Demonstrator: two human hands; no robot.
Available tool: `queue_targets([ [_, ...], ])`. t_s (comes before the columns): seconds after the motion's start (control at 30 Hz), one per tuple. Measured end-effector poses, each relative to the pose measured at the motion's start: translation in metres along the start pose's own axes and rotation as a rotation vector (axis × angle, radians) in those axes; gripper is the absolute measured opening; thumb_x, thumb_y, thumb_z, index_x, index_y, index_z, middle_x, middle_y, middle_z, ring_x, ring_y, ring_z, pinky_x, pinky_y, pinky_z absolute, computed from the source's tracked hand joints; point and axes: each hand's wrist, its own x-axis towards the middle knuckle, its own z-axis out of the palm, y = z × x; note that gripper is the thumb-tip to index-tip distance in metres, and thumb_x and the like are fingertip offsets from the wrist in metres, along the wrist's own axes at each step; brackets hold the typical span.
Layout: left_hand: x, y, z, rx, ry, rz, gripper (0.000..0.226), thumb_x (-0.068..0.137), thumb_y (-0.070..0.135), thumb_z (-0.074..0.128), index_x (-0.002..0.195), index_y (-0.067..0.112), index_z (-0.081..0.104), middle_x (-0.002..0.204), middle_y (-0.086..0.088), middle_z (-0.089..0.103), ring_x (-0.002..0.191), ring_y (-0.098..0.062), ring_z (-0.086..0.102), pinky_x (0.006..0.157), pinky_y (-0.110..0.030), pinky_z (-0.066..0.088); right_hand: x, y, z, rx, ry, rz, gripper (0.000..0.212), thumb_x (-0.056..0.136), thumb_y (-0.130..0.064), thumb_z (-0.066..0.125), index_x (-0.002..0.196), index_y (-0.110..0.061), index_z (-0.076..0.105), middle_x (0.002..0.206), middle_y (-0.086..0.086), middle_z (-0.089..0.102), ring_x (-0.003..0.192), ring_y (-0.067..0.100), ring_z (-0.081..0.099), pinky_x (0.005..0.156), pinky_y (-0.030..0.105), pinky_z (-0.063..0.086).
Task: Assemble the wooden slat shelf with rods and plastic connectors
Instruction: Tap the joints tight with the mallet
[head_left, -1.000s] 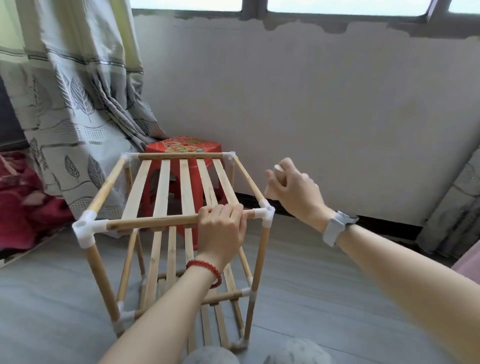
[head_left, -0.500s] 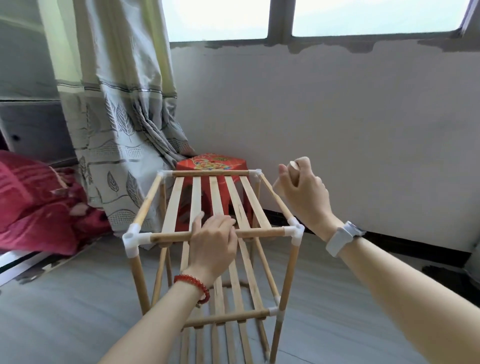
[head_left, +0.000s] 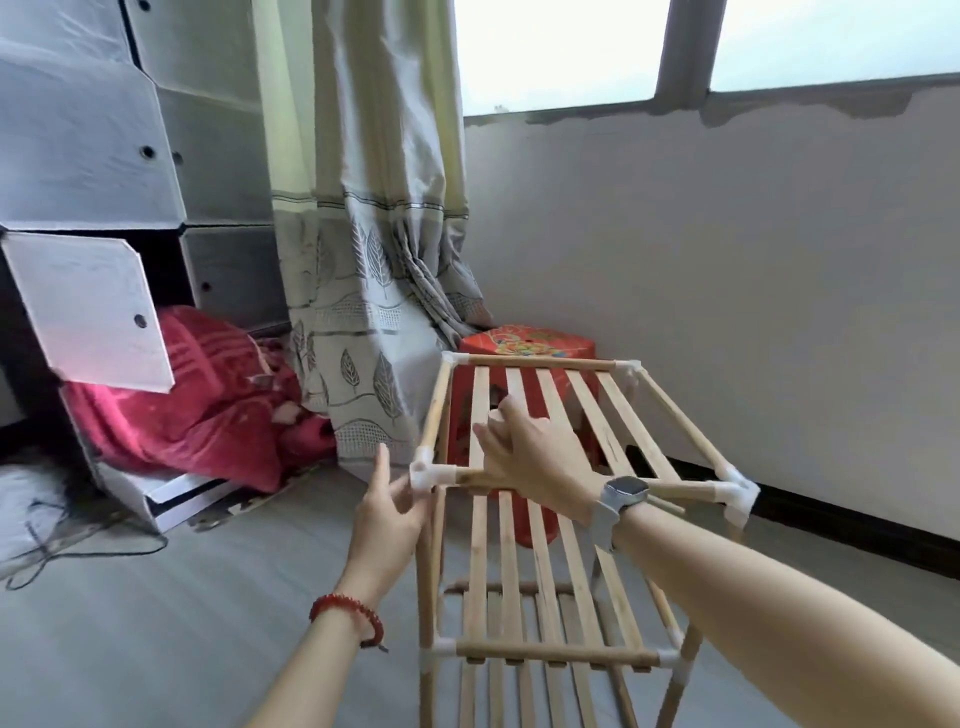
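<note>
Just left of the white plastic corner connector (head_left: 427, 473), on the tall pale wooden slat shelf (head_left: 545, 467) standing on the floor, the left hand (head_left: 388, 512) hovers open-fingered, holding nothing. Right of that connector, the right hand (head_left: 535, 457) rests loosely on the front rod (head_left: 675, 488), its grip unclear; a sideways push could, I judge, pop the joint.

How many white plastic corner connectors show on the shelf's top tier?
4: near-left white plastic corner connector by the left hand, near-right, far-left, far-right. Lower tiers carry more, partly hidden.
</note>
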Motion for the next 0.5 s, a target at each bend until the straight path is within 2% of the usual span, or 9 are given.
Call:
queue_targets([
  [0.03, 0.002, -0.007, -0.005, 0.024, -0.021, 0.012, 0.037, 0.090, 0.029, 0.061, 0.126, 0.034, 0.052, 0.104, 0.016, 0.069, 0.099, -0.003, 0.064, 0.072, -0.010, 0.048, 0.010, -0.012, -0.002, 0.012, -0.001, -0.032, 0.030, 0.098, -0.042, 0.038, 0.093, -0.013, 0.038, 0.069, 0.001, 0.055, 0.059, 0.020, 0.054, 0.061, 0.039, 0.050],
  [0.1, 0.004, -0.014, -0.012, 0.038, -0.042, 0.017, 0.014, 0.089, 0.028, 0.063, 0.099, 0.036, 0.066, 0.088, 0.011, 0.073, 0.091, -0.005, 0.067, 0.076, -0.015, 0.051, 0.031, -0.043, -0.017, 0.061, 0.035, -0.122, 0.029, 0.100, -0.039, 0.038, 0.097, -0.010, 0.038, 0.066, -0.004, 0.046, 0.055, 0.014, 0.044, 0.051, 0.027, 0.039],
  [0.17, 0.007, -0.019, -0.014, 0.052, -0.071, 0.010, 0.017, 0.089, 0.026, 0.063, 0.105, 0.029, 0.069, 0.087, 0.012, 0.072, 0.089, -0.001, 0.066, 0.076, -0.013, 0.050, 0.047, -0.074, -0.034, 0.102, 0.176, -0.178, 0.030, 0.099, -0.039, 0.039, 0.101, -0.009, 0.039, 0.066, -0.004, 0.049, 0.058, 0.020, 0.045, 0.053, 0.032, 0.034],
  [0.23, 0.009, -0.021, -0.013, 0.048, -0.101, 0.010, 0.021, 0.090, 0.021, 0.062, 0.110, 0.026, 0.069, 0.088, 0.011, 0.072, 0.091, -0.002, 0.066, 0.075, -0.011, 0.049, 0.052, -0.079, -0.023, 0.199, 0.349, -0.222, 0.029, 0.098, -0.038, 0.041, 0.101, -0.009, 0.039, 0.070, 0.001, 0.058, 0.059, 0.025, 0.050, 0.053, 0.033, 0.037],
  [0.27, 0.011, -0.021, -0.014, 0.045, -0.103, 0.021, 0.020, 0.090, 0.020, 0.062, 0.107, 0.029, 0.069, 0.087, 0.010, 0.073, 0.090, -0.004, 0.066, 0.077, -0.015, 0.051, 0.048, -0.073, -0.006, 0.170, 0.312, -0.215, 0.028, 0.098, -0.038, 0.042, 0.100, -0.010, 0.038, 0.070, 0.003, 0.058, 0.059, 0.025, 0.051, 0.052, 0.034, 0.038],
  [0.33, 0.015, -0.022, -0.016, 0.064, -0.094, 0.044, 0.015, 0.091, 0.020, 0.061, 0.094, 0.031, 0.071, 0.081, 0.007, 0.073, 0.086, -0.010, 0.067, 0.080, -0.026, 0.054, 0.032, -0.057, 0.029, -0.031, 0.053, -0.169, 0.026, 0.098, -0.040, 0.039, 0.096, -0.014, 0.034, 0.073, 0.003, 0.059, 0.062, 0.028, 0.055, 0.056, 0.037, 0.045],
  [0.37, 0.016, -0.022, -0.017, 0.069, -0.099, 0.053, 0.014, 0.090, 0.019, 0.062, 0.090, 0.030, 0.071, 0.079, 0.008, 0.073, 0.083, -0.009, 0.067, 0.079, -0.026, 0.054, 0.031, -0.050, 0.036, -0.116, -0.038, -0.183, 0.026, 0.098, -0.040, 0.038, 0.093, -0.016, 0.032, 0.075, 0.004, 0.061, 0.064, 0.029, 0.058, 0.058, 0.039, 0.048],
  [0.43, 0.014, -0.020, -0.020, 0.073, -0.106, 0.082, 0.016, 0.090, 0.016, 0.062, 0.088, 0.029, 0.071, 0.074, 0.012, 0.071, 0.076, 0.000, 0.064, 0.071, -0.014, 0.049, 0.046, -0.051, 0.028, -0.141, -0.028, -0.243, 0.026, 0.097, -0.040, 0.038, 0.092, -0.015, 0.034, 0.073, 0.007, 0.062, 0.062, 0.032, 0.059, 0.057, 0.044, 0.051],
  [0.5, 0.014, -0.022, -0.021, 0.063, -0.097, 0.071, 0.014, 0.091, 0.018, 0.062, 0.097, 0.028, 0.069, 0.079, 0.011, 0.070, 0.078, 0.004, 0.063, 0.066, -0.006, 0.043, 0.058, -0.062, 0.005, -0.038, 0.109, -0.229, 0.030, 0.097, -0.042, 0.039, 0.097, -0.011, 0.037, 0.074, 0.008, 0.063, 0.062, 0.032, 0.057, 0.058, 0.041, 0.048],
])
